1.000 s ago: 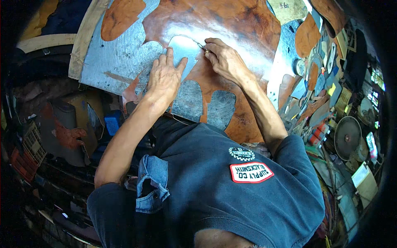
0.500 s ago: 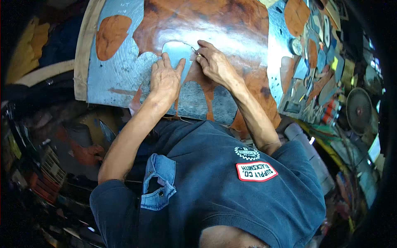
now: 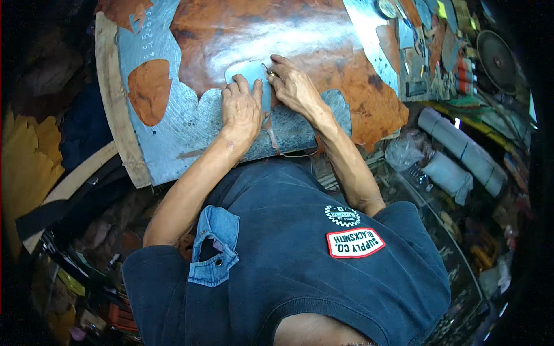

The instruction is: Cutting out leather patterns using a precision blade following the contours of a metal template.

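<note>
A pale, smooth template-like piece with a rounded top [image 3: 249, 69] lies at the edge of a large glossy brown leather hide [image 3: 288, 20]. My left hand [image 3: 241, 109] rests on it, fingers apart and pressing down, with nothing gripped. At the piece's right edge, my right hand [image 3: 294, 86] pinches a small tool with a thin metal tip and a brass-coloured part [image 3: 270, 72]; its exact kind is hard to make out. The tip is close to the piece's edge. My fingers hide most of the handle. A narrow leather strip [image 3: 270, 135] hangs below.
The hide lies on a scratched grey metal surface [image 3: 184, 121] with a wooden border [image 3: 118, 95] at left. A loose brown leather piece [image 3: 149, 92] lies there. Tools and scraps crowd the right, near a round fan [image 3: 496, 61] and pale rolls [image 3: 461, 150].
The view has turned, so the table's right side appears higher and its left side lower. Fewer leather strips show at the near edge. Both hands stay at the pale piece.
</note>
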Action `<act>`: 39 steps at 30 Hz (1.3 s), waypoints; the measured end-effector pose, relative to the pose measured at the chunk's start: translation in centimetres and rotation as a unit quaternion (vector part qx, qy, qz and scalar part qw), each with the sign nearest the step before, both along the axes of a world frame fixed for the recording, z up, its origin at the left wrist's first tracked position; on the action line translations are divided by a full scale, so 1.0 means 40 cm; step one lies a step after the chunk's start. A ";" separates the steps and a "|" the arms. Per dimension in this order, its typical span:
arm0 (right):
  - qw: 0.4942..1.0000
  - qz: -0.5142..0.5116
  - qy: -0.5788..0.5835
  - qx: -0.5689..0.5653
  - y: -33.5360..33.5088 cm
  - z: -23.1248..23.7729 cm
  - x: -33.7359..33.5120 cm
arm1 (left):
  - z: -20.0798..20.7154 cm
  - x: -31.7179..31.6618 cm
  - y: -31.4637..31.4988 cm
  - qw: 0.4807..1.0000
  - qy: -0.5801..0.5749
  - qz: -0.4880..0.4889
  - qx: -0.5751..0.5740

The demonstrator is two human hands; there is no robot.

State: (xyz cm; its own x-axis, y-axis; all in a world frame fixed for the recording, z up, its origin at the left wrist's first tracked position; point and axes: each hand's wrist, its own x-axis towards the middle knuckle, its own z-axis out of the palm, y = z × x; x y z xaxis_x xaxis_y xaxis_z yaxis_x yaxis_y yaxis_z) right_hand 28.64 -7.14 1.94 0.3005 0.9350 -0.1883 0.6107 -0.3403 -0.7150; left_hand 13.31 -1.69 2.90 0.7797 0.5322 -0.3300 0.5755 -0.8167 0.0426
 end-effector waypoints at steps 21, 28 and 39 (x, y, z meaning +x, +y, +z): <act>0.982 0.046 -0.150 -0.103 -0.049 0.072 -0.032 | -0.010 -0.008 0.011 0.998 -0.028 -0.033 0.034; 0.963 0.209 -0.155 -0.069 -0.016 0.051 0.115 | 0.001 0.003 0.010 0.999 0.012 -0.026 0.021; 0.958 0.249 -0.127 -0.072 -0.002 0.035 0.147 | 0.007 -0.018 -0.002 0.997 -0.052 0.040 -0.047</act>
State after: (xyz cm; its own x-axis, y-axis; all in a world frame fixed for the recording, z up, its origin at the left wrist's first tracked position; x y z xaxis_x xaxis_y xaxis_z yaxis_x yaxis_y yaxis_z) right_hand 34.51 -7.21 3.35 -0.1223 0.9444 -0.3052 0.8705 -0.0456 -0.4901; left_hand 12.58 -1.76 3.17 0.7681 0.5649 -0.3014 0.6275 -0.7579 0.1786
